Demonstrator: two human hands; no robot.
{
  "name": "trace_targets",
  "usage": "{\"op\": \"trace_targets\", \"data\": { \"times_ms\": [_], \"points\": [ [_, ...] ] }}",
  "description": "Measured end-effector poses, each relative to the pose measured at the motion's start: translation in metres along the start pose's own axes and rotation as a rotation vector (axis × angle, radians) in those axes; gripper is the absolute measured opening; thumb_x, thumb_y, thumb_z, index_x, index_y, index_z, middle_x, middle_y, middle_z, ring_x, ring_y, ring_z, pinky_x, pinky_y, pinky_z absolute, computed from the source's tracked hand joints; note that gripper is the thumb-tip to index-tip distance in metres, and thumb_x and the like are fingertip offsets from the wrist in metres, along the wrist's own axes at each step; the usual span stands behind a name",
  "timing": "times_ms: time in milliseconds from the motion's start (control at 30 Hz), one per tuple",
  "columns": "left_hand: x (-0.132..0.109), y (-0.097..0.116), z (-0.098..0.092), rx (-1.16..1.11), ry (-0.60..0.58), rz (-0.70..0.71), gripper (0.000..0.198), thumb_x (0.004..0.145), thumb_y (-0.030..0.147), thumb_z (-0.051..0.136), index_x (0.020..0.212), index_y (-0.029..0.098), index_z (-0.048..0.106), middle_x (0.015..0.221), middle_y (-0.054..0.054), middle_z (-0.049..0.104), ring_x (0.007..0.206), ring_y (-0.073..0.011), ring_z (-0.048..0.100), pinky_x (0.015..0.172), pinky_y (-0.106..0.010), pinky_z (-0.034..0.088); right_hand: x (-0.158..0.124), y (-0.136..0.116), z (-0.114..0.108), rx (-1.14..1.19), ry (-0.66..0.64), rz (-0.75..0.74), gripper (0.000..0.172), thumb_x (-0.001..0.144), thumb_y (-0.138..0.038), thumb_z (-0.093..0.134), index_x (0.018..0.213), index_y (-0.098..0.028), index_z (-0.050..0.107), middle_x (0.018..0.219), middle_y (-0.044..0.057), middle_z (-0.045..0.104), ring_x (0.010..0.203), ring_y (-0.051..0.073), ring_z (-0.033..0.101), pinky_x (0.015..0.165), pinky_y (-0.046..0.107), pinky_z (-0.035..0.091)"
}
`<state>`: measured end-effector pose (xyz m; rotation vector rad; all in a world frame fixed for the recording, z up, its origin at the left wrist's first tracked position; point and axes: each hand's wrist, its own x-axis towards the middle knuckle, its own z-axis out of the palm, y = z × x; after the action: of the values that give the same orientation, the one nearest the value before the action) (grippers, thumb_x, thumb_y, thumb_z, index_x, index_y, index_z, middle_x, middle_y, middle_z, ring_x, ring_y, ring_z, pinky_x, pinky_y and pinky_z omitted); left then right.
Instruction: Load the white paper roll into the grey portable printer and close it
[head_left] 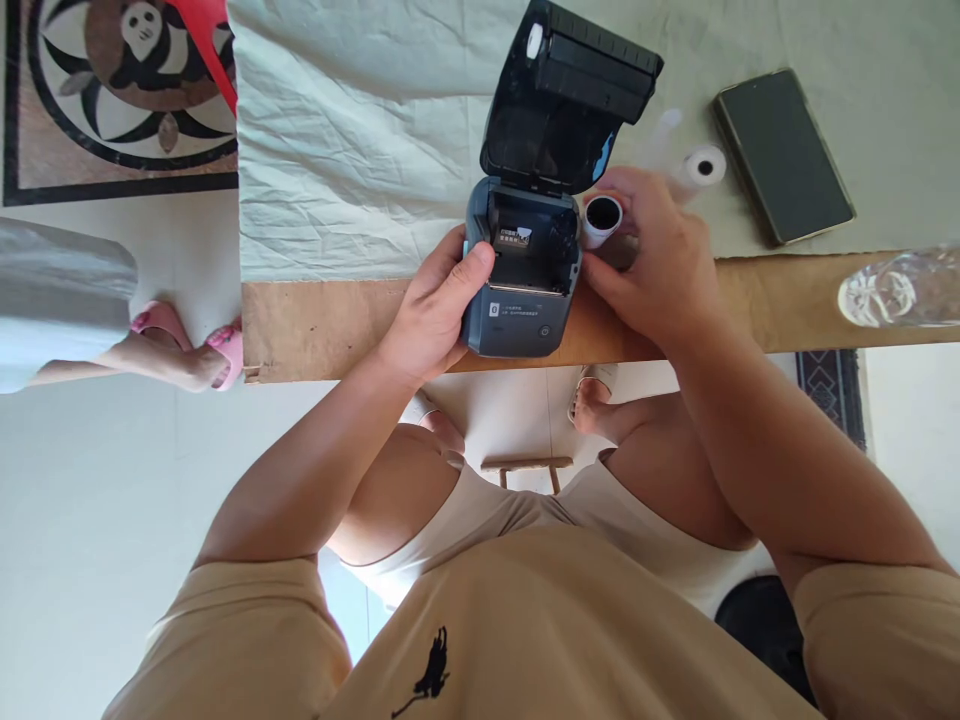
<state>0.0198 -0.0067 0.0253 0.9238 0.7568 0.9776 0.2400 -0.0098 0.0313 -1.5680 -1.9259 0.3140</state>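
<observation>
A small dark blue-grey label printer (521,300) stands at the near edge of the table with its lid (559,95) swung open and its paper bay bare. My left hand (435,310) is wrapped round the printer's left side, thumb resting on the bay's rim. My right hand (652,260) sits just right of the printer, fingers curled round a small white paper roll (602,217) whose dark core faces up.
A second white paper roll (703,166) lies behind my right hand. A dark phone (782,155) lies at the right and a clear plastic bottle (896,290) at the far right edge. A pale cloth (352,140) covers the table. Another person's feet in pink sandals (191,345) stand at the left.
</observation>
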Motion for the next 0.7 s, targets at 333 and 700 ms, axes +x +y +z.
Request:
{"op": "trace_targets", "data": {
  "times_ms": [333, 700],
  "points": [
    [0.001, -0.003, 0.000, -0.052, -0.011, 0.021, 0.030, 0.095, 0.048, 0.060, 0.101, 0.020, 0.064, 0.104, -0.006, 0.072, 0.125, -0.0270, 0.065, 0.082, -0.030, 0.060, 0.012, 0.051, -0.018, -0.076, 0.244, 0.144, 0.052, 0.069, -0.019, 0.075, 0.117, -0.034, 0.061, 0.116, 0.004, 0.060, 0.096, 0.021, 0.060, 0.074, 0.036, 0.052],
    [0.000, -0.001, 0.000, -0.031, -0.006, -0.001, 0.030, 0.094, 0.049, 0.060, 0.104, 0.021, 0.066, 0.110, -0.005, 0.073, 0.127, -0.0268, 0.064, 0.096, -0.034, 0.059, 0.006, 0.049, -0.010, -0.043, 0.126, 0.109, 0.031, 0.075, -0.031, 0.073, 0.104, -0.028, 0.063, 0.105, 0.007, 0.060, 0.090, 0.020, 0.057, 0.079, 0.038, 0.049]
  ]
}}
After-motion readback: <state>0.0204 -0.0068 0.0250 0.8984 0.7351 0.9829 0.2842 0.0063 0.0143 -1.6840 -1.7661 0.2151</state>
